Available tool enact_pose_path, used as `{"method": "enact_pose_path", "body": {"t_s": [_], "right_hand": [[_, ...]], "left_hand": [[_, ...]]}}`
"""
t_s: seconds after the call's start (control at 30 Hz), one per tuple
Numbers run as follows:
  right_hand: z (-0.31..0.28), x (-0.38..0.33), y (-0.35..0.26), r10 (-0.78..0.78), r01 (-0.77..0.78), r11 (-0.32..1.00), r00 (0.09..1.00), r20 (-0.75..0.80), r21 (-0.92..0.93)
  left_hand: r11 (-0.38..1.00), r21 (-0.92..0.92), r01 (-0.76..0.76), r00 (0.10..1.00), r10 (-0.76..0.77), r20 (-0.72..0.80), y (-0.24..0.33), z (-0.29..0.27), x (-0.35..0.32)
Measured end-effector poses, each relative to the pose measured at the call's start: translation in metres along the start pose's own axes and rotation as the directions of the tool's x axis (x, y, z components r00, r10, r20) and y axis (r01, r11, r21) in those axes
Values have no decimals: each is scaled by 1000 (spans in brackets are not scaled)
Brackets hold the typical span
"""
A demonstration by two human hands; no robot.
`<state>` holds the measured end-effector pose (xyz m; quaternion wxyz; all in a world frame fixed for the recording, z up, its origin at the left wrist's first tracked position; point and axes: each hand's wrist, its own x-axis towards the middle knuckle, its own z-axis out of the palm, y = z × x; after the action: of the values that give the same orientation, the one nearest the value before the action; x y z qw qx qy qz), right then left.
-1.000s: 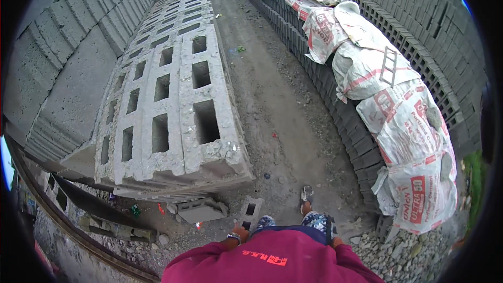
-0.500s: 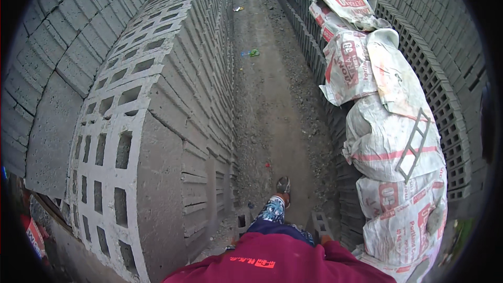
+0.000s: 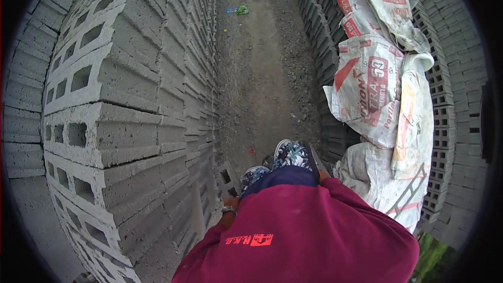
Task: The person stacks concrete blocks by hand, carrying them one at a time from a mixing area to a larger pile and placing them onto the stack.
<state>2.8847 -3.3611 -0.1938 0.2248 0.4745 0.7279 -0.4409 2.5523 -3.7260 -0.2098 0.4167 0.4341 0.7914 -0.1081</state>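
Note:
At my left side, below the wristband (image 3: 229, 209), my left hand (image 3: 230, 202) grips a grey hollow concrete block (image 3: 226, 180); its fingers are mostly hidden. The block hangs upright beside my leg, its hollow end upward. Against my right thigh, my right hand (image 3: 323, 176) is closed on another grey hollow block (image 3: 315, 161), of which only a narrow edge shows past my patterned shorts. My maroon top (image 3: 304, 225) covers much of the lower picture.
A tall stack of hollow blocks (image 3: 126, 131) rises close on my left. On the right, cement bags (image 3: 367, 84) drape over a block row (image 3: 314, 36). A gravelly dirt path (image 3: 262, 73) runs ahead between them, with green litter (image 3: 241, 9) on it.
I have moved forward along the path, and the litter and bags are nearer. My view tilts down more, showing my left wrist. Both blocks have come along at my sides.

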Motion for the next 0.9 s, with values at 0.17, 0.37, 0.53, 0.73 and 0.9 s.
{"method": "enact_pose_path", "body": {"t_s": [0.17, 0.37, 0.53, 0.73, 0.9], "right_hand": [[-92, 116, -30, -1, 1, 1000, 1000, -3, -16], [-214, 296, -91, 26, -41, 989, 994, -109, -140], [-329, 366, -179, -76, 84, 983, 996, 49, -163], [-470, 447, -299, 3, 21, 925, 998, 61, -380], [-573, 577, -348, 112, -32, 933, 972, 207, -357]], "left_hand": [[984, 171, -42, 999, 38, 25, 43, -147, 54], [1000, 4, -3, 979, 2, 203, 37, -266, 187], [1000, 2, -9, 983, 9, 184, 42, -398, 284], [1000, -20, -7, 988, 10, 157, 51, -546, 429], [997, -72, 7, 991, 3, 132, 55, -681, 555]]}}
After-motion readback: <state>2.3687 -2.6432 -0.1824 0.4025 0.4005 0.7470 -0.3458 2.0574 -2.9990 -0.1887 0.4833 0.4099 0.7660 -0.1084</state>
